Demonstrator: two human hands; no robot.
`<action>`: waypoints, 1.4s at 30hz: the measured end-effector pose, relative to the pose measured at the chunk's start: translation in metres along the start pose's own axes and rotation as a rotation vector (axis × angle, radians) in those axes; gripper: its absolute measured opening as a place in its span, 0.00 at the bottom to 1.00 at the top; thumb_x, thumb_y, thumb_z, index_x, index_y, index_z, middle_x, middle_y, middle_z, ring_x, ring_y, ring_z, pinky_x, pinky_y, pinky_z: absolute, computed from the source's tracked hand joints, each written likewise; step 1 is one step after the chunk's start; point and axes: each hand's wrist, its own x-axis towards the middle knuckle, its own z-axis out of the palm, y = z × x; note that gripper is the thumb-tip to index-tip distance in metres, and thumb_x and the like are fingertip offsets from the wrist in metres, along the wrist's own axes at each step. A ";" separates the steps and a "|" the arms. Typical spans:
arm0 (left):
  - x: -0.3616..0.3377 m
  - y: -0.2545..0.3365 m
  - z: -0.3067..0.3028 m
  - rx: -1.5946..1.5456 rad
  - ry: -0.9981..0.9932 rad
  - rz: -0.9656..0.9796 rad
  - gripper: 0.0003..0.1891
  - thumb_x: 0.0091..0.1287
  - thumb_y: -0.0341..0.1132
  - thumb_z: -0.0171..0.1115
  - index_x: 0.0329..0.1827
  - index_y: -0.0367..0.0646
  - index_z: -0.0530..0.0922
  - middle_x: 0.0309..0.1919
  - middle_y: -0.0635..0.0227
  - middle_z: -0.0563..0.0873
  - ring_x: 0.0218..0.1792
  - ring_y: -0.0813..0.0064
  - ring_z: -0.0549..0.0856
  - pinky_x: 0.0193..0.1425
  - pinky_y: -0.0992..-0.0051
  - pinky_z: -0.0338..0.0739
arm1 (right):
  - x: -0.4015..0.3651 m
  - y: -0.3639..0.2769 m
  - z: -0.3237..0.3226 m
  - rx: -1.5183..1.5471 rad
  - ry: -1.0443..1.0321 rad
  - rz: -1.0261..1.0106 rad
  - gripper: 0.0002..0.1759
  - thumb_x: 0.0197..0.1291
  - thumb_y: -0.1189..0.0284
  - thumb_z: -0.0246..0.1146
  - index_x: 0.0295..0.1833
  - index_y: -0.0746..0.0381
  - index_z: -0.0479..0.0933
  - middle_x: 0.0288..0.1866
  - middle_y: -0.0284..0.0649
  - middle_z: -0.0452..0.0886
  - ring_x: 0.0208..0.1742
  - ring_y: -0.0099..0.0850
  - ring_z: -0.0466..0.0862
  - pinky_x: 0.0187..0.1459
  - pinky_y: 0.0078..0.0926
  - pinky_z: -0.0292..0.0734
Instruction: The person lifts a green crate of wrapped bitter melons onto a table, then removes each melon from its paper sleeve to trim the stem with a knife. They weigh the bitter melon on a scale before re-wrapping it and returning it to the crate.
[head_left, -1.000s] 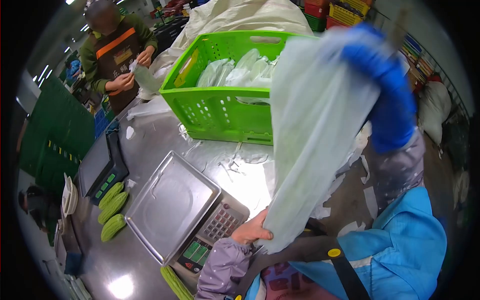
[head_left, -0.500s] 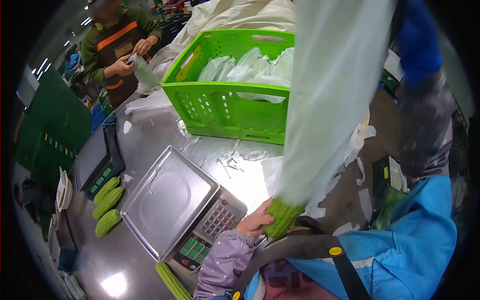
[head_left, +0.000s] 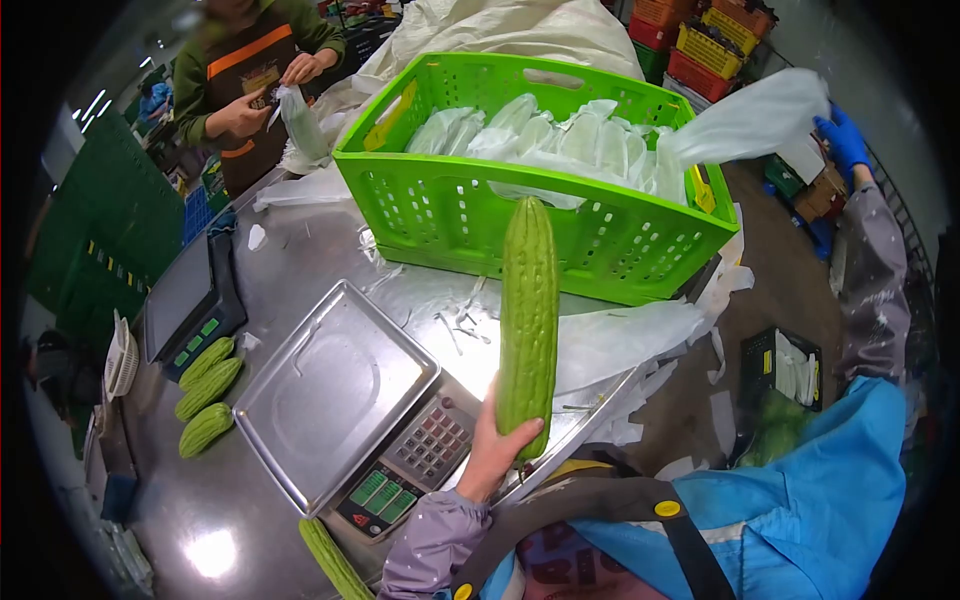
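Observation:
My left hand [head_left: 498, 440] is wrapped round the lower end of a bare green bitter melon [head_left: 528, 320], which stands nearly upright before the green crate. Out to the right, my blue-gloved right hand [head_left: 845, 145] grips one end of a thin, pale plastic bag [head_left: 755, 115]. The bag is blurred and stretches leftward over the crate's right end. Below and left of my left hand is a weighing scale [head_left: 340, 385] with a bare metal pan. Another bitter melon [head_left: 332, 562] lies by its near edge.
The green crate [head_left: 450, 215] holds several bagged melons [head_left: 560, 135]. Bitter melons [head_left: 210, 382] lie beside a second scale [head_left: 190, 300] at left. A co-worker [head_left: 255, 85] handles a bag behind the table [head_left: 215, 490]. Stacked crates [head_left: 705, 50] stand at back right.
The plastic bag that covered the melon's upper part is off it, pulled up and right by my right hand. The melon now shows bare in my left hand.

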 end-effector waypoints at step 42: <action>0.011 0.069 -0.023 0.541 0.449 0.457 0.34 0.59 0.42 0.61 0.64 0.39 0.56 0.61 0.57 0.63 0.60 0.59 0.65 0.63 0.63 0.60 | -0.321 -0.233 0.150 1.237 -1.012 0.175 0.34 0.48 0.68 0.66 0.61 0.67 0.64 0.46 0.37 0.77 0.14 0.14 0.65 0.15 0.10 0.61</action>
